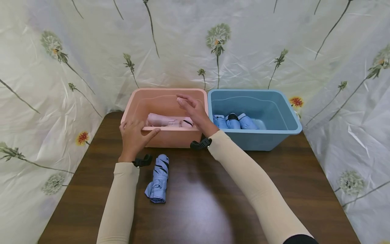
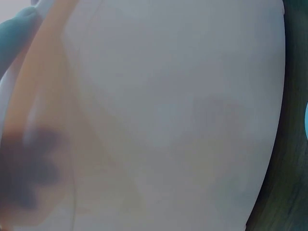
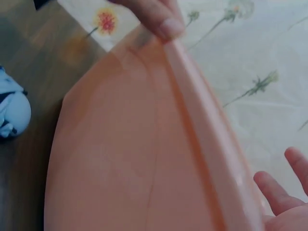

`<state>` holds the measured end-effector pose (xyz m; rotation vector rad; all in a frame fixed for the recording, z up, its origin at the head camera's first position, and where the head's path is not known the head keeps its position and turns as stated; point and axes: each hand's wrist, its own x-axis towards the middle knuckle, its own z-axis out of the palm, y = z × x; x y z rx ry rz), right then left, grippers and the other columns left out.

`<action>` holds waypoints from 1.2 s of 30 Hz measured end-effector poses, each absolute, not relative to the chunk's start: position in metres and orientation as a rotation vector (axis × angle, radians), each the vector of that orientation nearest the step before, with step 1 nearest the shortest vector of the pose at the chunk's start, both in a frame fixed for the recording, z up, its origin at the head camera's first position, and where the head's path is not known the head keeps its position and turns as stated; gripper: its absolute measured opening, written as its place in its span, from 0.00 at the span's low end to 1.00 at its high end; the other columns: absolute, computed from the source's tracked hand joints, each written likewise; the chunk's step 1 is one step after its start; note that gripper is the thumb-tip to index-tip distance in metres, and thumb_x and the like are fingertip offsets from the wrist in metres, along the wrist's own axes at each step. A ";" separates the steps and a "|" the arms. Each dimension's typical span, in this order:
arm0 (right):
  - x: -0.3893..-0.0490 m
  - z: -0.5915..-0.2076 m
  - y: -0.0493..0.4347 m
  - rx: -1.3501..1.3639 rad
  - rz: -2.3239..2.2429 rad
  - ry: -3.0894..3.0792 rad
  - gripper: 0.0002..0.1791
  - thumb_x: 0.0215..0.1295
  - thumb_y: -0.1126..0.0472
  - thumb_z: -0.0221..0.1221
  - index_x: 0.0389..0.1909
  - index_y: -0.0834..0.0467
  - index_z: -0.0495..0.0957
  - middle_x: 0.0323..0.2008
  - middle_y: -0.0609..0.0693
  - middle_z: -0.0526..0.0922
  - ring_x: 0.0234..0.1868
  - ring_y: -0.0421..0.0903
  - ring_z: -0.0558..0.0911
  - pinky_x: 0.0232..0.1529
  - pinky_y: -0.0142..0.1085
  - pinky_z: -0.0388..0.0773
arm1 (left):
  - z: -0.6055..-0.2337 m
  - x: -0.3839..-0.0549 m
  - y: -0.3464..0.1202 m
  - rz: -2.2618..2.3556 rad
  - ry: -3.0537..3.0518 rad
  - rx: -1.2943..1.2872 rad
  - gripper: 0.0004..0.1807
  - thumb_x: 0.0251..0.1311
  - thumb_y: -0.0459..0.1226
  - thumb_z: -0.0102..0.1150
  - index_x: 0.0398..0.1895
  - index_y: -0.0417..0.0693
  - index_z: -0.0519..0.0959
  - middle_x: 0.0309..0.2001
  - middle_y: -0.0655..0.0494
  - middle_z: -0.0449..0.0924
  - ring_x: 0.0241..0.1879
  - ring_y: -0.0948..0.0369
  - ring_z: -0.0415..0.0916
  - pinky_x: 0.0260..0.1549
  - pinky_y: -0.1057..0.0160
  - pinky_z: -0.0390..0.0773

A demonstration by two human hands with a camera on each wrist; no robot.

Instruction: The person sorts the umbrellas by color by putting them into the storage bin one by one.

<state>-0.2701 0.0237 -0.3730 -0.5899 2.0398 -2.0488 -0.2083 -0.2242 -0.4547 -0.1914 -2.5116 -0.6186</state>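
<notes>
A pink plastic bin (image 1: 170,137) stands at the back of the table, with pink folded umbrellas (image 1: 161,120) lying inside. My left hand (image 1: 132,137) grips its front rim near the left corner, fingers over the edge and thumb along the outside. Above the bin's right part, my right hand (image 1: 195,110) hovers with extended fingers and nothing in it. On the table before the bin lies a blue folded umbrella (image 1: 159,179). In the right wrist view, the bin's wall (image 3: 110,144) fills the middle, with the right hand's fingers (image 3: 274,192) beyond the rim.
A blue bin (image 1: 243,140) stands against the pink bin's right side and holds several blue folded umbrellas (image 1: 248,122). Beneath everything is a dark wooden table (image 1: 289,183). A flower-printed sheet (image 1: 182,44) hangs behind and at both sides.
</notes>
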 end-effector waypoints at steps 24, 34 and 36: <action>-0.233 -0.383 0.033 -0.836 -2.203 1.875 0.24 0.73 0.56 0.48 0.67 0.57 0.66 0.66 0.53 0.69 0.64 0.49 0.72 0.65 0.53 0.61 | -0.454 -0.207 -0.224 -0.613 -2.524 -0.181 0.29 0.49 0.64 0.62 0.28 0.46 0.79 0.35 0.48 0.79 0.48 0.47 0.69 0.62 0.40 0.45; -0.202 -0.409 0.033 -0.927 -2.303 1.712 0.30 0.70 0.49 0.55 0.65 0.62 0.66 0.65 0.63 0.68 0.64 0.57 0.72 0.62 0.56 0.63 | -0.453 -0.207 -0.225 -0.603 -2.538 -0.192 0.29 0.50 0.64 0.61 0.26 0.47 0.77 0.30 0.49 0.77 0.46 0.48 0.70 0.62 0.40 0.46; -0.197 -0.415 0.032 -0.929 -2.298 1.703 0.28 0.70 0.51 0.54 0.65 0.63 0.65 0.65 0.63 0.69 0.64 0.58 0.71 0.62 0.56 0.63 | -0.452 -0.207 -0.224 -0.600 -2.553 -0.195 0.29 0.51 0.64 0.61 0.24 0.47 0.76 0.29 0.49 0.76 0.45 0.48 0.69 0.62 0.40 0.46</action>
